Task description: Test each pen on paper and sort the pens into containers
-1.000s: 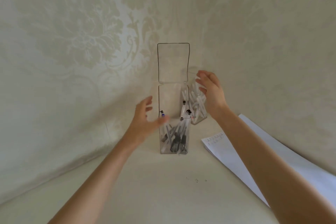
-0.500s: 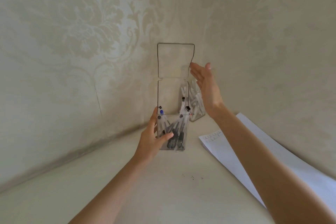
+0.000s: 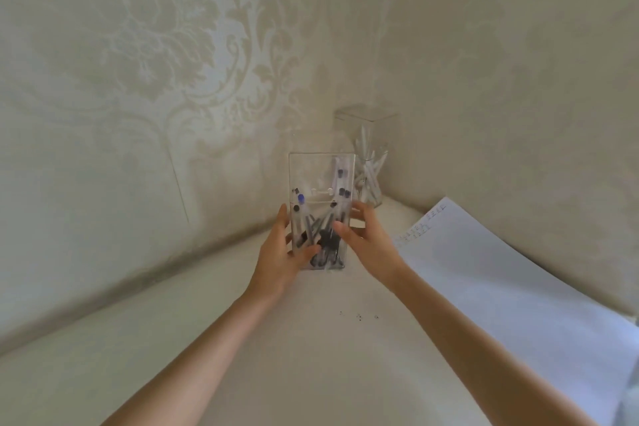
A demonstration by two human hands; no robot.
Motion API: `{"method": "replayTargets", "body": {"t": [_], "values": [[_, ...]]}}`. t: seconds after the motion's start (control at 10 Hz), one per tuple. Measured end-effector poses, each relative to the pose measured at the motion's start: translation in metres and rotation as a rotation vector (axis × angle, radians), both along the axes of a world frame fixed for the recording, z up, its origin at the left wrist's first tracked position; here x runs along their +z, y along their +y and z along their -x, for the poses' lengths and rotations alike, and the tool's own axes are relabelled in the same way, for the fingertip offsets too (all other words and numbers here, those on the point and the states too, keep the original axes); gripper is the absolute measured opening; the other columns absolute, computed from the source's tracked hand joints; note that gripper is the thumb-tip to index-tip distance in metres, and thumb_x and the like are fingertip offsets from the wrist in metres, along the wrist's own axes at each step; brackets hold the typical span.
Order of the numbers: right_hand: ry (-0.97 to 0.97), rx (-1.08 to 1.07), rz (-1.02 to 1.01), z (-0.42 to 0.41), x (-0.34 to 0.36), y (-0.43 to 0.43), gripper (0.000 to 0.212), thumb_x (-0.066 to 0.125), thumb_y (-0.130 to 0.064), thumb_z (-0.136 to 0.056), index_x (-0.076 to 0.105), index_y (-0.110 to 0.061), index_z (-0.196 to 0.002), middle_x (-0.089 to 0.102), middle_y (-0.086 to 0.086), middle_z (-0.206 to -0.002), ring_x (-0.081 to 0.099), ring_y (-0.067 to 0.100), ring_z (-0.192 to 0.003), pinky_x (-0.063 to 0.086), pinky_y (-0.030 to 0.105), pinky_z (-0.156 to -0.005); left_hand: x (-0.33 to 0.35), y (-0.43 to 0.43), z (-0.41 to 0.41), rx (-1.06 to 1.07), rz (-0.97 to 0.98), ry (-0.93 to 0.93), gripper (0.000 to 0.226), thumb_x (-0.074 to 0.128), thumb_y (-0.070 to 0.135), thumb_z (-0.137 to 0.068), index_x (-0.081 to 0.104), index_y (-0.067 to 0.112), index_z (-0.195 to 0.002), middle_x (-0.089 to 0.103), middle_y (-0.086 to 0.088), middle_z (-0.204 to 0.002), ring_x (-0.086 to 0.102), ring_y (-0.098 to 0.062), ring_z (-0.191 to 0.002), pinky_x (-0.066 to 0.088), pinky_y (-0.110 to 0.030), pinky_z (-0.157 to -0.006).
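A tall clear plastic container (image 3: 321,176) stands on the table near the wall corner, its lid down. Inside it are several pens (image 3: 323,235) with dark and blue caps. My left hand (image 3: 280,256) grips its lower left side, thumb across the front. On the right side my right hand (image 3: 363,239) holds it, thumb on the front and fingers behind. A second clear container (image 3: 371,135) with several white pens sits in the corner behind, closed. To the right a white paper sheet (image 3: 484,273) carries small pen marks near its far edge.
Patterned wallpaper walls meet in a corner just behind the containers. A few dark specks (image 3: 358,315) lie on the pale table in front of the container. The paper's near end runs off the right edge of view.
The front container's lid, which stood upright and open, is now down. My right hand came down from the lid to the container's right side. My left hand keeps its hold.
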State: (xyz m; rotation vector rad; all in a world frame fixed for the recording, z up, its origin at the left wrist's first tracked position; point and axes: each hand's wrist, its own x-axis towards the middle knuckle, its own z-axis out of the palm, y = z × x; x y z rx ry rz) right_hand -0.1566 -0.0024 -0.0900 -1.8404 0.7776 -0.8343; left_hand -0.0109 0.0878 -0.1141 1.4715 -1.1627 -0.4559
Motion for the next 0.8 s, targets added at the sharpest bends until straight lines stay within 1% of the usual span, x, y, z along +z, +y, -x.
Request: {"method": "replayTargets", "body": {"t": [0.1, 0.2, 0.3, 0.4, 0.5, 0.6, 0.7, 0.8], "values": [[-0.129, -0.008, -0.113, -0.010, -0.011, -0.012, 0.036, 0.055, -0.025, -0.094, 0.045, -0.014, -0.126, 0.056, 0.001, -0.123, 0.056, 0.015, -0.113, 0.049, 0.013, -0.075, -0.010, -0.007, 0.000, 0.048, 0.019, -0.046, 0.070, 0.070, 0.023, -0.082, 0.033, 0.024, -0.141, 0.052, 0.014, -0.126, 0.052, -0.003, -0.113, 0.039, -0.006, -0.083], [-0.183, -0.092, -0.190, -0.016, -0.009, -0.030, 0.028, 0.050, -0.026, -0.097, 0.051, -0.015, -0.123, 0.058, -0.004, -0.113, 0.055, 0.013, -0.109, 0.045, 0.012, -0.072, -0.015, -0.024, 0.001, 0.102, 0.021, -0.105, 0.071, 0.068, 0.022, -0.083, 0.030, 0.020, -0.143, 0.047, 0.015, -0.130, 0.049, -0.001, -0.114, 0.038, -0.014, -0.096], [-0.130, -0.270, -0.177, -0.021, -0.010, -0.048, 0.024, 0.054, -0.034, -0.094, 0.053, -0.015, -0.109, 0.056, -0.004, -0.101, 0.054, 0.009, -0.092, 0.039, 0.011, -0.063, -0.016, -0.046, 0.006, 0.124, 0.039, -0.122, 0.067, 0.067, 0.017, -0.085, 0.032, 0.018, -0.142, 0.051, 0.008, -0.132, 0.052, -0.003, -0.115, 0.042, -0.021, -0.098], [-0.041, -0.362, -0.161, -0.027, -0.014, -0.064, 0.032, 0.059, -0.039, -0.090, 0.050, -0.012, -0.103, 0.055, 0.002, -0.100, 0.049, 0.007, -0.079, 0.035, 0.014, -0.059, -0.016, -0.068, 0.007, 0.208, 0.051, -0.148, 0.070, 0.067, 0.013, -0.084, 0.030, 0.014, -0.143, 0.056, -0.001, -0.129, 0.054, -0.012, -0.115, 0.046, -0.033, -0.097], [-0.019, -0.357, -0.161, -0.032, -0.017, -0.073, 0.034, 0.061, -0.038, -0.089, 0.049, -0.010, -0.104, 0.054, 0.001, -0.099, 0.050, 0.011, -0.083, 0.035, 0.013, -0.061, -0.015, -0.082, 0.005, 0.230, 0.033, -0.156, 0.072, 0.068, 0.012, -0.083, 0.028, 0.013, -0.144, 0.057, -0.006, -0.127, 0.055, -0.016, -0.114, 0.047, -0.036, -0.096], [-0.038, -0.354, -0.165, -0.033, -0.018, -0.080, 0.031, 0.062, -0.038, -0.089, 0.050, -0.012, -0.101, 0.053, -0.002, -0.096, 0.050, 0.012, -0.087, 0.036, 0.015, -0.063, -0.017, -0.092, 0.000, 0.231, 0.019, -0.160, 0.073, 0.068, 0.013, -0.083, 0.027, 0.014, -0.144, 0.055, -0.006, -0.129, 0.054, -0.017, -0.114, 0.046, -0.035, -0.096], [-0.008, -0.345, -0.171, -0.031, -0.019, -0.080, 0.030, 0.062, -0.037, -0.089, 0.050, -0.012, -0.101, 0.052, -0.004, -0.093, 0.051, 0.013, -0.089, 0.037, 0.022, -0.073, -0.013, -0.089, 0.001, 0.207, -0.002, -0.169, 0.075, 0.068, 0.017, -0.083, 0.025, 0.015, -0.145, 0.054, -0.008, -0.130, 0.052, -0.019, -0.117, 0.045, -0.036, -0.098], [-0.006, -0.300, -0.174, -0.025, -0.018, -0.081, 0.031, 0.062, -0.038, -0.088, 0.051, -0.013, -0.103, 0.055, -0.002, -0.100, 0.054, 0.018, -0.094, 0.045, 0.031, -0.083, -0.009, -0.086, -0.004, 0.174, -0.074, -0.161, 0.080, 0.067, 0.031, -0.083, 0.020, 0.015, -0.146, 0.046, -0.008, -0.138, 0.046, -0.022, -0.124, 0.039, -0.034, -0.102]]}}
